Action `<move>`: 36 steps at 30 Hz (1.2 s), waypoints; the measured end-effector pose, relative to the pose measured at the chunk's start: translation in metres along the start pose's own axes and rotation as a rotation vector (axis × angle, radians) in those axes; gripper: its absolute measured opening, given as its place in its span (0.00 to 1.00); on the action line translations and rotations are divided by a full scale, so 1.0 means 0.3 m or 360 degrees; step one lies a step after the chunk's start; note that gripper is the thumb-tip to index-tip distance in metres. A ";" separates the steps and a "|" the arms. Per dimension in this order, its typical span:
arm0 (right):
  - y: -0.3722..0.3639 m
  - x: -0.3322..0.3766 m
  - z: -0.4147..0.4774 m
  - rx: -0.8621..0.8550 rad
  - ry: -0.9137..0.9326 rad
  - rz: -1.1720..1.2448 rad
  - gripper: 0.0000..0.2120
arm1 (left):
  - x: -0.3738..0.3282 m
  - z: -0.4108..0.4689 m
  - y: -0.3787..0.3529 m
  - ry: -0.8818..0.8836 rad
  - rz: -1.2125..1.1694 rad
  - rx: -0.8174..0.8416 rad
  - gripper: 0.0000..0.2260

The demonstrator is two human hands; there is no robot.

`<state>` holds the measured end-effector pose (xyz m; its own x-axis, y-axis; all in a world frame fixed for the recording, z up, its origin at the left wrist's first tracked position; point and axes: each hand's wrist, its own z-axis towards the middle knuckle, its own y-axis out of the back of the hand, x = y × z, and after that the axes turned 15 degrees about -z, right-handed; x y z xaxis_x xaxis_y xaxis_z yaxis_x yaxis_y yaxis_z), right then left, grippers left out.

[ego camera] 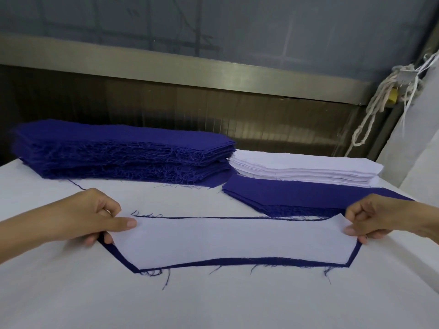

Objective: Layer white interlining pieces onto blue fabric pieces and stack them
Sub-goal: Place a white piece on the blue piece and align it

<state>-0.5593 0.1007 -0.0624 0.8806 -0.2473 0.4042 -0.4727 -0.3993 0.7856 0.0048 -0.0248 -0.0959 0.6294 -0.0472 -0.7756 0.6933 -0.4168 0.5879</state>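
Layering step in hand: long white interlining piece (232,238) lies on frayed dark-blue fabric piece (237,260), stretched between the fingers (118,223); left hand (95,217) pinches one end, right hand (370,219) the other; next, probably: carry the pair, aligned, onto the low blue stack (285,195) beyond the right fingers.
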 end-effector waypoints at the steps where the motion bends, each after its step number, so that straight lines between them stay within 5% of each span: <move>1: 0.000 -0.003 0.002 -0.0005 -0.0001 -0.0015 0.17 | -0.004 -0.003 -0.002 -0.0002 0.0008 -0.0007 0.27; 16: 0.004 -0.063 0.054 0.0014 -0.0010 -0.0163 0.20 | -0.038 -0.037 -0.015 0.0117 0.0107 -0.0085 0.26; 26: 0.021 -0.153 0.076 -0.0195 -0.0103 -0.0189 0.23 | -0.009 -0.011 0.044 0.0173 0.0484 -0.0397 0.27; 31: 0.011 -0.058 0.054 -0.0359 -0.0065 0.0017 0.25 | -0.005 0.004 0.086 -0.0239 0.0615 -0.0720 0.22; 36: 0.006 0.177 0.099 -0.0779 0.0047 0.0200 0.08 | -0.061 0.028 0.115 -0.0889 0.0479 -0.1181 0.12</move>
<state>-0.5142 0.0605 -0.0534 0.8217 -0.2392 0.5174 -0.5107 0.0943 0.8546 0.0141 -0.0459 -0.0633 0.6922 -0.5610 -0.4540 0.6958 0.3518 0.6261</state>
